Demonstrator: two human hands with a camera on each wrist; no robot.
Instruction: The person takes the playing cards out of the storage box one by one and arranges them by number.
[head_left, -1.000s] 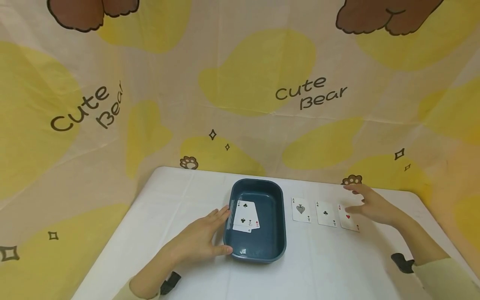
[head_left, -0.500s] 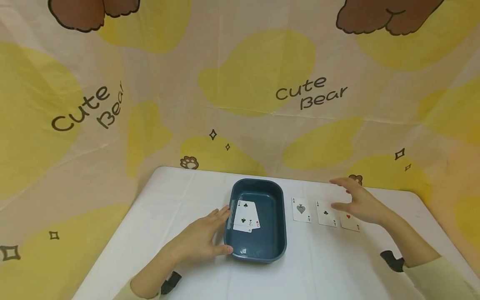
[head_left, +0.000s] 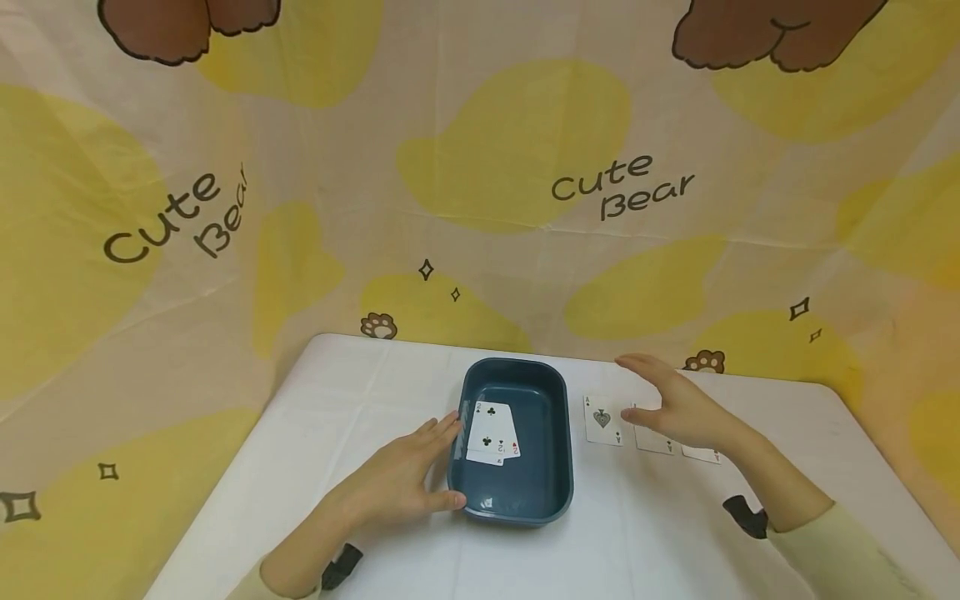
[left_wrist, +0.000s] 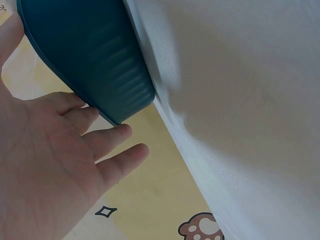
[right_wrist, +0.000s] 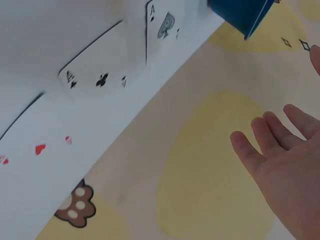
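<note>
In the head view, my left hand rests against the left side of a dark blue rectangular tray, fingertips and thumb at its rim. Overlapping playing cards lie inside it, a two of clubs on top. My right hand hovers over the row of cards to the right, fingers extended and thumb spread, holding nothing. Its thumb is close to the ace of spades. From above it partly covers the ace of clubs and the ace of hearts; the right wrist view shows all three aces flat.
A white cloth covers the table. Behind it hangs a yellow and beige printed curtain. The tray stands close to the table's back edge, left of the aces. A black strap is at my right wrist.
My right hand has moved left, from over the ace of hearts, past the ace of clubs, toward the ace of spades. The left hand, tray and cards have stayed put.
</note>
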